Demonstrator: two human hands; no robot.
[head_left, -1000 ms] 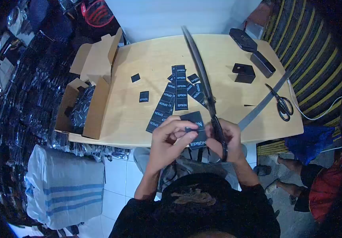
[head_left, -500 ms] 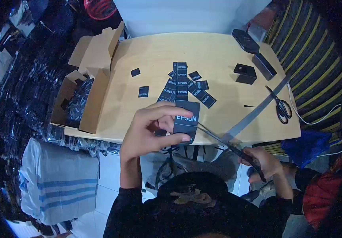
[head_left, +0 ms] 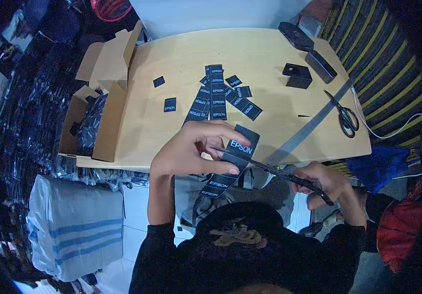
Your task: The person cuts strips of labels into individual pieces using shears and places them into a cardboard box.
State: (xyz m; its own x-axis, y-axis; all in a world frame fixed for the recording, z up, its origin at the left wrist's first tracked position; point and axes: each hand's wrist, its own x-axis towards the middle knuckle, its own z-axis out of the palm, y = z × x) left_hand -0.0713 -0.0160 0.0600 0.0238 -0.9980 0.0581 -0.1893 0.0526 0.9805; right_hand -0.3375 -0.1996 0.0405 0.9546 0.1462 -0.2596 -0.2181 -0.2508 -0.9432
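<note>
My left hand point(head_left: 179, 149) pinches a black strip of EPSON labels point(head_left: 248, 137) between thumb and fingers, just past the table's front edge. The strip slants, and its lower end point(head_left: 211, 188) hangs below my thumb. In my right hand point(head_left: 326, 182) is a pair of scissors point(head_left: 278, 171), gripped by its black handles. Its blades point left and lie across the strip between my left thumb and fingers. Whether the blades are parted is hard to see. Beyond my left hand, more EPSON label strips point(head_left: 218, 93) lie overlapping on the table.
An open cardboard box point(head_left: 104, 128) with small dark pieces inside stands at the left. Single labels point(head_left: 170, 105) lie nearby. On the right are a second pair of scissors point(head_left: 346, 120), a grey band point(head_left: 309, 127), a black holder point(head_left: 298, 77) and a dark case point(head_left: 321, 67).
The label strip has tilted, and its lower part now shows below my left thumb. The scissors have moved left and up, from beside the strip to across it.
</note>
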